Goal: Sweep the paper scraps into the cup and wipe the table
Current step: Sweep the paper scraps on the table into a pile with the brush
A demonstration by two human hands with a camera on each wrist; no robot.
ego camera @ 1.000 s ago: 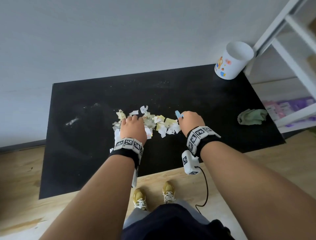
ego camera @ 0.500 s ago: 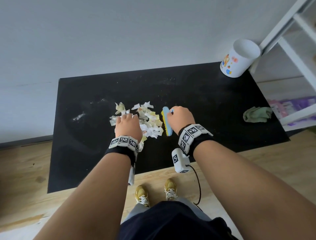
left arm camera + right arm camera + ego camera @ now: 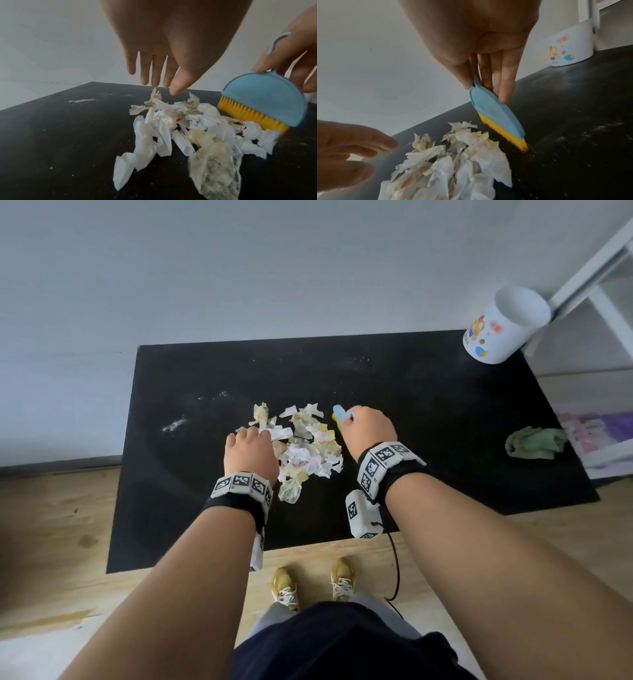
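A heap of white and yellowish paper scraps [image 3: 305, 446] lies mid-table on the black table [image 3: 428, 440]. My left hand [image 3: 251, 448] hovers flat at the heap's left side, fingers [image 3: 152, 75] straight and holding nothing. My right hand [image 3: 366, 428] pinches the handle of a small blue brush with yellow bristles [image 3: 267, 102], its bristles [image 3: 505, 132] at the heap's right edge near the tabletop. The white cup with cartoon prints [image 3: 503, 325] stands at the table's far right corner, empty side up. The scraps [image 3: 452, 162] also fill the bottom of the right wrist view.
A crumpled green cloth [image 3: 534, 441] lies near the table's right edge. White dust smears [image 3: 174, 424] mark the left part of the tabletop. A white shelf frame [image 3: 603, 278] stands behind the cup. A grey wall runs along the table's far edge.
The scraps have been pushed leftward into a tighter heap. My right hand with the brush moved left along the pile, and my left hand stayed at its left side.
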